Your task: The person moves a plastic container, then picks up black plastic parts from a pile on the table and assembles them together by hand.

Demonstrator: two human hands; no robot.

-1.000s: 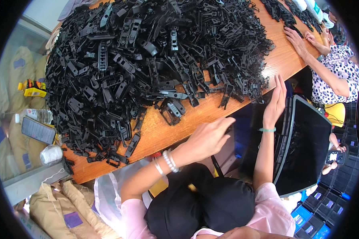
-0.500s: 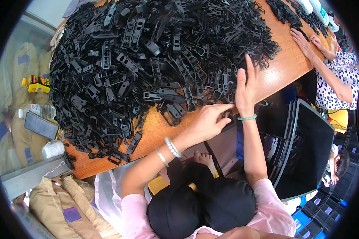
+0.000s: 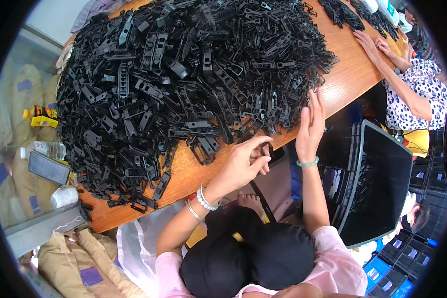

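A large heap of small black plastic parts [image 3: 184,84] covers most of the wooden table [image 3: 350,62]. My left hand [image 3: 243,161], with a white beaded bracelet and a bangle at its wrist, is over the near table edge. Its fingers are closed on a small black plastic part [image 3: 267,148], partly hidden by them. My right hand [image 3: 310,126], wearing a green bangle, is held upright at the near right side of the heap. Its fingers are stretched out and nothing shows in them; their tips reach the parts.
Right of my knees stands a deep black crate [image 3: 382,184] with black parts inside. A phone [image 3: 48,168], a plastic bottle [image 3: 52,149] and a white roll [image 3: 64,197] lie left of the table. A person in a dotted top [image 3: 414,92] works at the far right.
My left hand has drawn slightly toward me and left, and the black part in its fingers now shows. My right hand has lowered a little, its fingers closer together. The view has shifted slightly.
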